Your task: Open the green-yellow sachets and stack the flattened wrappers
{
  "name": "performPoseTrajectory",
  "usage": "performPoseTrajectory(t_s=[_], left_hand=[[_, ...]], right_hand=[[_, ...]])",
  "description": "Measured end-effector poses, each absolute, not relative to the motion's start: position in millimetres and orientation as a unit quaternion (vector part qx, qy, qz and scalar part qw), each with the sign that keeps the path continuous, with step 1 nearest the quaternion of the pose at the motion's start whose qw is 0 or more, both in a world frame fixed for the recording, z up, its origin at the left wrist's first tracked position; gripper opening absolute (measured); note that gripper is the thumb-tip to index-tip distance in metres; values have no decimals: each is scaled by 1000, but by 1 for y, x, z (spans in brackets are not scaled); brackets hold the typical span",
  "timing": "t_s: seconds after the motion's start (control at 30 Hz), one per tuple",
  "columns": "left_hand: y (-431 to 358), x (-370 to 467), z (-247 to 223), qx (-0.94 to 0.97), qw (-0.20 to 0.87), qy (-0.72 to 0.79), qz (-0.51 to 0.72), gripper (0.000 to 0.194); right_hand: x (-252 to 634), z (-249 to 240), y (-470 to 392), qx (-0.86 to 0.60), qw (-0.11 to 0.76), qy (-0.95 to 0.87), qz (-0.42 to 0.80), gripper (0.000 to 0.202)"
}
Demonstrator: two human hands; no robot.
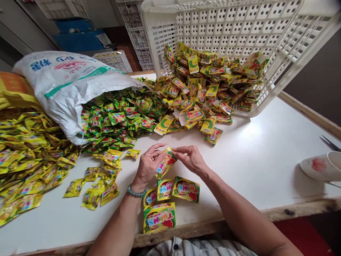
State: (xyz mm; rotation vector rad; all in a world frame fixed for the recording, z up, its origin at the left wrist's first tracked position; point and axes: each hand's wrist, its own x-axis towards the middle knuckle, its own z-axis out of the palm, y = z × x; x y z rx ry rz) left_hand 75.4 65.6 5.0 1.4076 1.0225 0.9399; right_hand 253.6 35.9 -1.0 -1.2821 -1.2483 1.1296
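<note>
Between my hands is a small yellow and green candy box (165,165) with "TWINS" lettering and a watermelon picture. My left hand (149,164), with a beaded bracelet at the wrist, grips the box along its left side. The fingertips of my right hand (189,158) pinch the upper end of the same box, near its pale flap. Several like boxes (160,217) lie flat on the table just below my hands. Left of my left hand, loose yellow candy packets (101,188) are scattered on the white tabletop (239,163).
A white plastic crate (234,25) lies tipped, with many small boxes (197,92) spilling out. Green packets (119,113) pour from a white woven sack (69,78); yellow packets (23,153) heap at left. A flowered cup (322,166) and dark scissors-like tips (330,143) are at right.
</note>
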Motion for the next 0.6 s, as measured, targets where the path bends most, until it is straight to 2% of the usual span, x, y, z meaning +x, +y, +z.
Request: performPoseTrajectory(t_s=[0.23,0.43,0.6], left_hand=[[70,65,10,597,603,410,334,45],[73,67,8,631,564,405,346,38],[71,74,5,575,575,420,403,40]], right_hand=[[265,6,37,-492,442,-535,526,34],[256,0,36,-496,489,-569,437,21],[255,5,37,-444,505,-472,571,35]])
